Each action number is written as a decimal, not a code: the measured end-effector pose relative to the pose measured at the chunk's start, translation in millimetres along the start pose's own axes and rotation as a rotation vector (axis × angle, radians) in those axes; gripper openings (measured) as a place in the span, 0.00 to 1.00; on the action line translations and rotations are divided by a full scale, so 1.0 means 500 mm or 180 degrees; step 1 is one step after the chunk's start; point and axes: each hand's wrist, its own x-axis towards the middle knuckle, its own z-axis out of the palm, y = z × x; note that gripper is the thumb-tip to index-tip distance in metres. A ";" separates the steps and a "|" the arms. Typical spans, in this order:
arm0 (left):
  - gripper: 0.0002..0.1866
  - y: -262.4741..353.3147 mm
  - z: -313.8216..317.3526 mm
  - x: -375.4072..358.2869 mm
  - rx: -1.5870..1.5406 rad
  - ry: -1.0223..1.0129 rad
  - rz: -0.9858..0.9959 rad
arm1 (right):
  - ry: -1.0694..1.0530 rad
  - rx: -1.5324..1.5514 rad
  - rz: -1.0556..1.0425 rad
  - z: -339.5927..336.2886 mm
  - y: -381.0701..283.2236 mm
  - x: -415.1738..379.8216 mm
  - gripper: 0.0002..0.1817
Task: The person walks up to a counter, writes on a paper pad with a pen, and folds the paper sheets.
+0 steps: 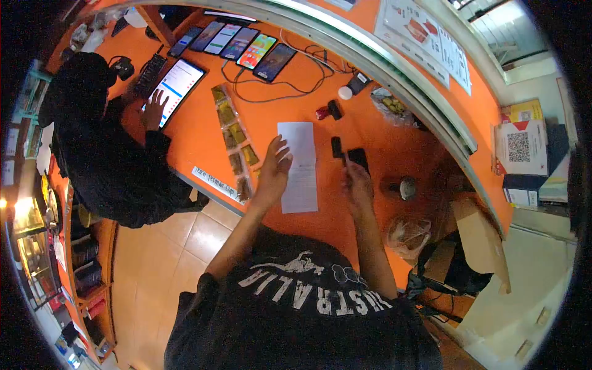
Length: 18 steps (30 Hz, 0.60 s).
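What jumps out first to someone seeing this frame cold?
The bright orange counter fills the view. At its middle, the left hand presses a long white paper slip, while the right hand holds a small black device. Along the far edge lies a row of lit phones.

The dark T-shirt (308,296) of the person bears "AUSTRALIA" in white letters, partly folded. Far right of that shirt, a white box (521,148) shows a QR code; print on the paper (300,166) is unreadable
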 end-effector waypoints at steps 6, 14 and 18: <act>0.21 0.033 -0.095 0.005 0.1964 -0.1371 0.0055 | 0.0797 0.0791 0.0010 -0.067 -0.016 0.050 0.19; 0.29 -0.038 -0.094 -0.123 0.2992 -0.1992 0.0473 | 0.0889 0.0024 -0.0715 -0.005 -0.005 -0.028 0.21; 0.30 -0.040 -0.090 -0.138 0.3060 -0.1993 0.0165 | -0.0692 -0.1946 -0.0662 0.005 0.048 -0.056 0.15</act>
